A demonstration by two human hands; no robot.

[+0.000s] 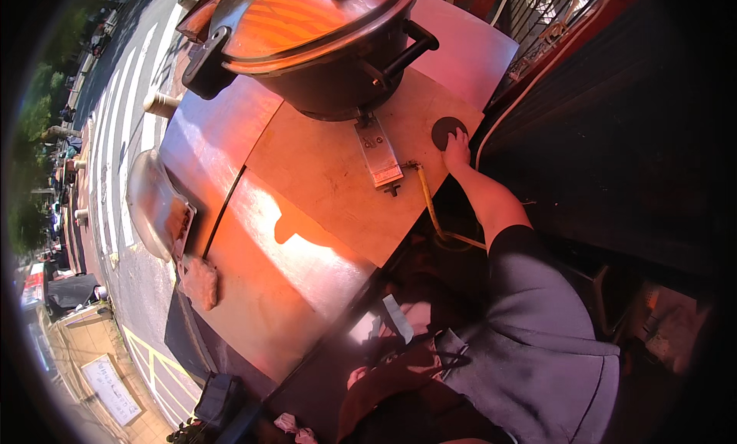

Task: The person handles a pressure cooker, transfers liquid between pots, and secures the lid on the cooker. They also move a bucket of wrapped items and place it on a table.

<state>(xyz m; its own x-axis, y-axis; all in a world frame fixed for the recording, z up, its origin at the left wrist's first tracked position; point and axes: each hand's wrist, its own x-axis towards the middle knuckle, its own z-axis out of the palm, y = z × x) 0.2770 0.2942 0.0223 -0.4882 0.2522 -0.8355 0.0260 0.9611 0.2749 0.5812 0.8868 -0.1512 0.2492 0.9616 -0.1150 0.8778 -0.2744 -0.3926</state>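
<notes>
My right hand [458, 150] reaches out over the table's right edge. Its fingertips touch the rim of a flat black disc [445, 132], which lies on a tan board; whether they grip it I cannot tell. Only a few fingers of my left hand [356, 377] show, low in front of my body, and what they hold is hidden. Near them is a flat grey strip [398, 319]. Beyond the hands stands a large dark pot [339, 90] with a glass-topped lid [296, 18] and black handles. A metal gas-burner part [379, 153] sticks out beneath it.
A yellow hose [427, 199] runs from the burner part over the table edge. A curved clear cover [151, 205] stands at the metal table's [270, 306] left side, with a crumpled plastic bag [200, 283] beside it. A wire rack [535, 24] is at upper right; a street crossing [126, 93] lies left.
</notes>
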